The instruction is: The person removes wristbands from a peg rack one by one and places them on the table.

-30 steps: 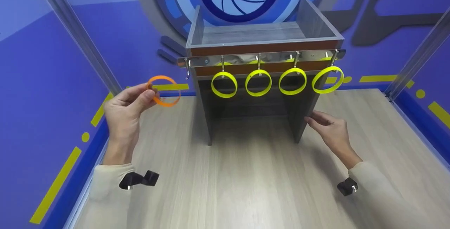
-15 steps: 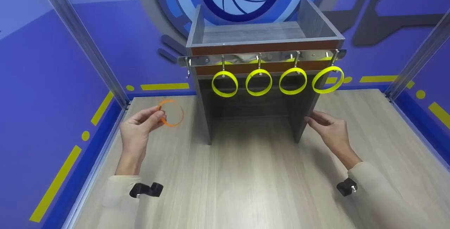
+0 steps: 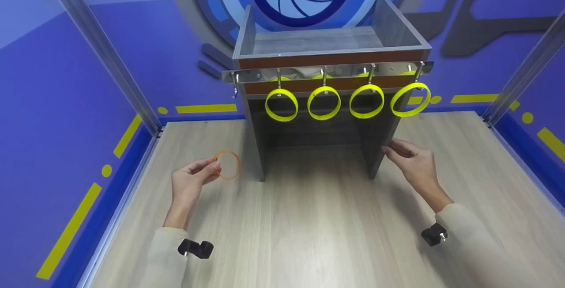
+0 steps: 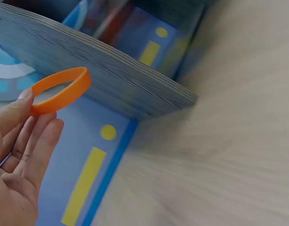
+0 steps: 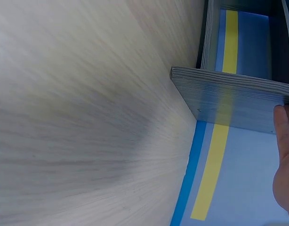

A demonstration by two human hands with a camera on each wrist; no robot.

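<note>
Between thumb and fingertips, my left hand (image 3: 190,184) pinches an orange silicone wristband (image 4: 64,101) by its near side. The band stands out to the right, beside the left panel of the grey wooden shelf unit (image 3: 256,146) in the head view. My right hand (image 3: 417,168) touches the unit's right panel (image 3: 375,155) near its front edge. In the right wrist view its fingers (image 5: 284,132) lie straight against the panel's outer face. Several yellow wristbands (image 3: 284,119) hang from hooks on the metal rail (image 3: 304,73) across the unit's front.
The leftmost hook (image 3: 235,85) sits at the rail's left end, above and right of my left hand. A pale wood tabletop (image 3: 309,226) lies under both arms. Blue printed walls (image 3: 66,124) with metal corner posts (image 3: 106,62) enclose the sides and back.
My left hand has moved down and to the right with the orange wristband, from beside the rail's left end to low beside the left panel. My right hand stays on the right panel.
</note>
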